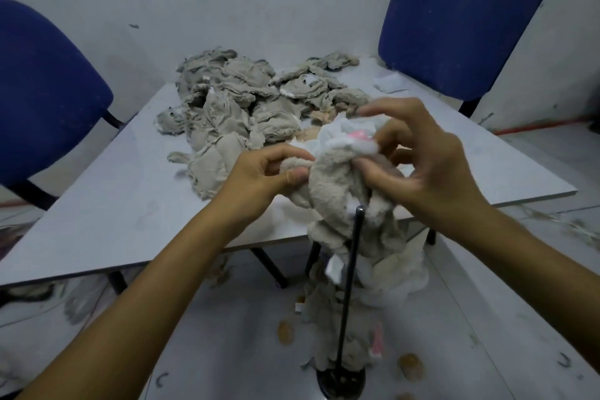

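In the middle of the frame, just over the near edge of the table, we see a grey plush skin draped over the tip of a black rod that rises from a round base at the bottom of the frame. The left hand has its grip clenched on a fold at the skin's left side, thumb against curled fingers. The right hand pinches the paler fabric at the top, close to a small pink patch, so both grips are grasping the skin and neither is released. We judge the skin to be light, limp and unstuffed: it will sag wherever it is not held, stretch a little under a pull, and bunch rather than slide. Its fuzzy face should give good friction, so a pinch is enough, though the seams may give if tugged hard. We would take hold near the top, one hand on each side, and ease the fabric along the rod. Behind, in the upper middle, a heap of similar grey skins lies on the table, with one blue chair at the upper left and a second chair at the upper right
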`<state>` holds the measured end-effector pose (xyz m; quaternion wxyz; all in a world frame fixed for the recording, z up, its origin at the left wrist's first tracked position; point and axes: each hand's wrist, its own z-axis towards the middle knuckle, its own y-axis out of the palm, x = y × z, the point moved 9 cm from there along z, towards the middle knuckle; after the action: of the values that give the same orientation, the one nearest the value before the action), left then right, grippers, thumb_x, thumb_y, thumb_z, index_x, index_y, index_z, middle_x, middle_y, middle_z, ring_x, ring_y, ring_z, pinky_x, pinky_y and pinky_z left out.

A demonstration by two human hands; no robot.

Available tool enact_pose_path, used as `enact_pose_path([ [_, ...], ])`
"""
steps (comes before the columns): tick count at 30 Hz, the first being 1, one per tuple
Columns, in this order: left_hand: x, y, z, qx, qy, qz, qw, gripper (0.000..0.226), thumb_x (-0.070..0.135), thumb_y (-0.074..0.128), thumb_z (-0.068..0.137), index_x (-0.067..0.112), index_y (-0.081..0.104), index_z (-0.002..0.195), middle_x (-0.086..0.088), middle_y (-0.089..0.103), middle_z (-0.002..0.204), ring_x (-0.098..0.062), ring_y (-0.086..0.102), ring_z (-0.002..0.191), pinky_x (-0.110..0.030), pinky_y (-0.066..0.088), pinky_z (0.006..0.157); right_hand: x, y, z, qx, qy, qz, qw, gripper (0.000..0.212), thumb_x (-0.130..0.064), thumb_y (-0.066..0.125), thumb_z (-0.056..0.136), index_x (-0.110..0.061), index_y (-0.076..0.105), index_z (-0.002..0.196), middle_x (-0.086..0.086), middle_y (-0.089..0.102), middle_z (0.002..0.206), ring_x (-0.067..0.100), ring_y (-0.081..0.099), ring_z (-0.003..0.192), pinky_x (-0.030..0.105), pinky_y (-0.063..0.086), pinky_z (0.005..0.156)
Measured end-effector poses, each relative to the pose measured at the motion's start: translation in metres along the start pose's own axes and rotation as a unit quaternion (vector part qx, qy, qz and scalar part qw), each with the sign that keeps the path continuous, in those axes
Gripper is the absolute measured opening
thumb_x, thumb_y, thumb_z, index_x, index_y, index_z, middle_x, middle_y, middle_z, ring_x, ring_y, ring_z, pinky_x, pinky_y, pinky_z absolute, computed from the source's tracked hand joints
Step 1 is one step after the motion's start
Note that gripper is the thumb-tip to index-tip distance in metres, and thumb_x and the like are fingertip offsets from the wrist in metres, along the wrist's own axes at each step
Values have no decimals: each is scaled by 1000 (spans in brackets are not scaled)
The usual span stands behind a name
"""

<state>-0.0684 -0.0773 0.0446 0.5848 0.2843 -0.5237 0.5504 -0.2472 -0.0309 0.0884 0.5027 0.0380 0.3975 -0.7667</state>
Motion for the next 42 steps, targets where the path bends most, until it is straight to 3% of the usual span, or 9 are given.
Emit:
enact_pose_path([
  [6,0,4,-2,7,13,17,1000,17,24,74,72,29,75,88,4,76,82,-8,72,77,-19,55,68,-7,8,-3,-47,-35,-29,998,55,-23,70,90,-31,46,139,-2,65,91,11,63,75,27,56,72],
  [9,9,-1,-2,17,27,33,999,17,24,77,72,30,77,88,-14,75,84,-21,73,73,-25,57,65,12,15,-3,-126,27,-61,990,67,-16,69,90,-38,38,145,1,68,96,16,65,81,39,57,75],
  [15,11,-4,-1,13,32,20,999,21,6,77,76,16,74,94,1,76,81,-12,73,77,-19,55,69,22,-3,3,-90,53,32,994,74,-2,68,83,-42,43,141,-4,64,94,19,63,87,34,57,77],
  [20,9,3,-1,-32,20,55,998,38,2,80,74,28,73,102,-2,72,83,-20,69,78,-38,60,78,22,10,2,-136,62,43,988,76,-3,66,84,-48,39,140,1,66,97,13,63,81,26,55,72],
  [23,-6,18,-4,-63,-32,79,994,49,-6,66,85,32,65,115,-4,66,112,-32,63,106,-52,54,92,24,16,0,-111,102,120,981,74,1,64,84,-42,42,140,14,60,83,22,54,70,33,48,69],
  [26,-11,50,-14,-134,-74,13,988,69,3,59,80,25,43,143,-6,53,141,-26,54,127,-44,49,102,23,15,5,-82,123,167,975,76,7,61,80,-40,45,138,21,60,96,34,51,73,46,49,72],
  [31,-3,70,-22,-202,-51,44,977,82,16,70,81,25,30,153,16,40,150,5,44,132,-13,42,99,31,24,-1,-50,164,135,976,70,3,63,78,-41,51,131,-3,66,83,12,56,68,29,50,70],
  [37,-12,53,-12,-107,-75,37,991,87,23,83,70,28,40,146,0,56,139,-16,54,129,-43,46,106,36,15,2,32,213,181,960,52,-3,69,80,-37,58,118,-5,71,78,9,58,57,19,44,52],
  [42,-23,41,-13,-9,-95,62,994,37,16,70,64,23,70,101,4,74,85,-10,69,76,-27,53,65,24,23,6,-2,194,213,958,53,6,66,81,-28,60,120,-8,66,75,11,52,58,23,45,57],
])
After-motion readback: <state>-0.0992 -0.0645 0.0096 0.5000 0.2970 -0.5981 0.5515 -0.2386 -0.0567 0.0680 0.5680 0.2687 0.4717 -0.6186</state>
